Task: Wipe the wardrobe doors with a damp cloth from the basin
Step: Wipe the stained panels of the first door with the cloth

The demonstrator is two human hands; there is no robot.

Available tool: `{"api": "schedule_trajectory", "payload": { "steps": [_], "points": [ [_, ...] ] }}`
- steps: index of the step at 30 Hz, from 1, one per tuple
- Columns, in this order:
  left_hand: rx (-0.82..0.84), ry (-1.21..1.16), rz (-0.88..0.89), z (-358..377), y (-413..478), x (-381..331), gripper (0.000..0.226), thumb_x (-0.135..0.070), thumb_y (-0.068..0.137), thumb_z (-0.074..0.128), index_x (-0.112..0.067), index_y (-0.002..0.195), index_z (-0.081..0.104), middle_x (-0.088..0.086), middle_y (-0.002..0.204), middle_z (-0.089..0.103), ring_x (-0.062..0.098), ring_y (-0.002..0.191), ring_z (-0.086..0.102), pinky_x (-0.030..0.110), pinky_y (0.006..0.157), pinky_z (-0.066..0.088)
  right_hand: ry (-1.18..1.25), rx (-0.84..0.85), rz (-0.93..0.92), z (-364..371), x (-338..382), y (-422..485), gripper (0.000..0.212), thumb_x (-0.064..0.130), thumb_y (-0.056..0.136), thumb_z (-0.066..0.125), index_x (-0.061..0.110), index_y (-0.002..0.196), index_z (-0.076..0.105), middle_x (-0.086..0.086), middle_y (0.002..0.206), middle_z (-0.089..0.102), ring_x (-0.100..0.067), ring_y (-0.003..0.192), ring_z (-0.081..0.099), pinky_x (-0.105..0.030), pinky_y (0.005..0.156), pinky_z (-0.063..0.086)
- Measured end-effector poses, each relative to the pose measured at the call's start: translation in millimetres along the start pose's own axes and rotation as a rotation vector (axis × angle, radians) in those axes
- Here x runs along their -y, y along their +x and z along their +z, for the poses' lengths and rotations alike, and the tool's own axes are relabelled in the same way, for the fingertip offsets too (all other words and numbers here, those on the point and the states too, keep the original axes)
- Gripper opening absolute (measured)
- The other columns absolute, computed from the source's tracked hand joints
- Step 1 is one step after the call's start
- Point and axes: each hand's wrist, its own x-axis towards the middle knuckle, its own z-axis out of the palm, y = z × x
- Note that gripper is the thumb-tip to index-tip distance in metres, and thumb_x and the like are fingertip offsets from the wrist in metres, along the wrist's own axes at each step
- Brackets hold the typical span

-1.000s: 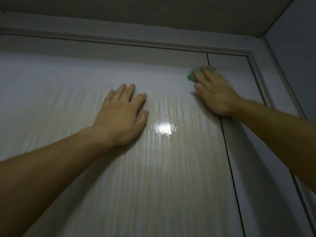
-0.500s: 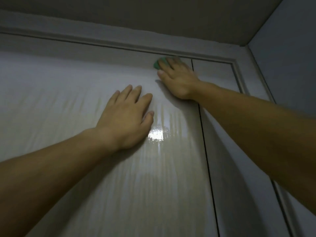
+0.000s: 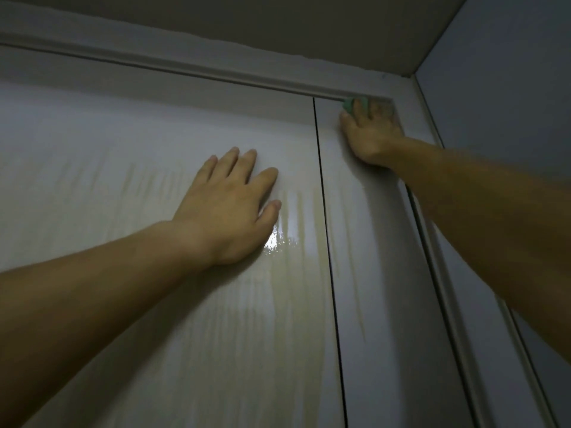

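Note:
Two glossy white wardrobe doors fill the view, a wide left door and a narrow right door, split by a dark vertical gap. Wet streaks run down both. My left hand lies flat on the left door near the gap, fingers straight and spread. My right hand is at the top right corner of the right door, fingers stretched up and pressing a green cloth against the door. Only a small edge of the cloth shows past my fingers.
The wardrobe's top frame runs just above the doors, and the ceiling is close over it. A side frame strip and a grey wall stand right beside the right door.
My right hand slid the cloth along the top edge, left onto the left door, then right across the gap into the top right corner. My left hand stayed flat on the left door.

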Motion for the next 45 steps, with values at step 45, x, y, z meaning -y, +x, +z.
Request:
{"api": "schedule_trajectory", "payload": {
  "steps": [45],
  "points": [
    [-0.009, -0.023, 0.020, 8, -7, -8, 0.077, -0.059, 0.092, 0.007, -0.030, 0.163, 0.010, 0.012, 0.171, -0.001, 0.033, 0.157, -0.008, 0.048, 0.127, -0.004, 0.176, -0.040, -0.084, 53, -5, -164, 0.065, 0.056, 0.106, 0.011, 0.029, 0.161, -0.013, 0.001, 0.170, -0.016, -0.021, 0.154, -0.021, -0.046, 0.126, -0.011]
  ]
}}
